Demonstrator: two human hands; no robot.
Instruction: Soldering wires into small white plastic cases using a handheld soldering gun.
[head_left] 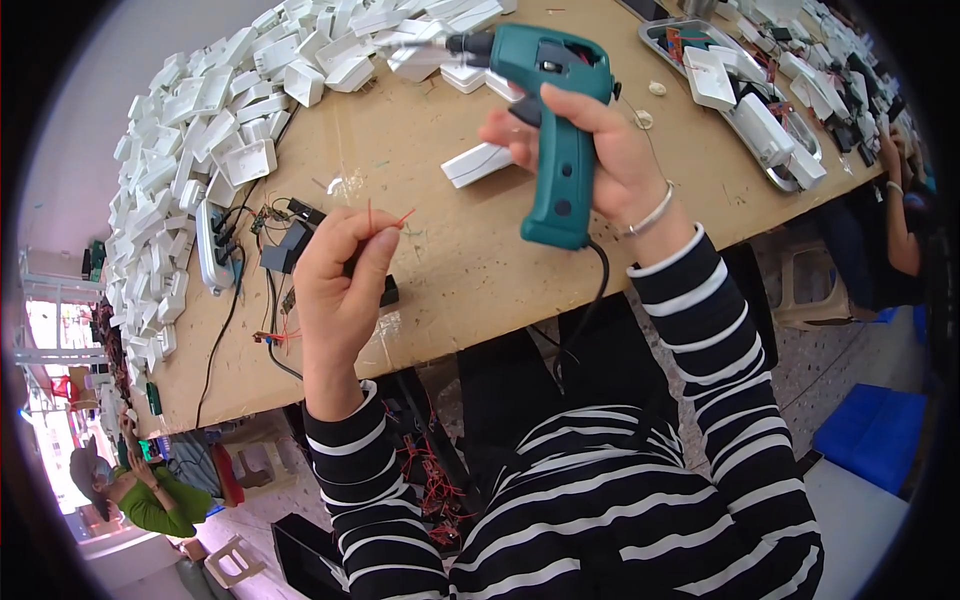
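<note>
My right hand (610, 160) grips a teal soldering gun (566, 150) by its handle, thumb on the near side. Its blurred metal tip points left, and a black cord runs down from the handle. Pinched between thumb and fingers of my left hand (340, 275) is thin red wire (392, 224), two ends sticking out. A dark block partly shows behind that hand; whether it is held, I cannot tell. Behind the right fingers lies a white plastic housing (478, 165). Left of my left hand, a black box-shaped part (287, 247) rests beside small circuit boards.
White plastic housings (220, 110) are heaped along the left and far side. A power strip (213, 248) with plugged cords lies near them. A metal tray (745, 115) of parts stands at right. Other people sit at far left and right. Red wires (430, 480) lie below the table edge.
</note>
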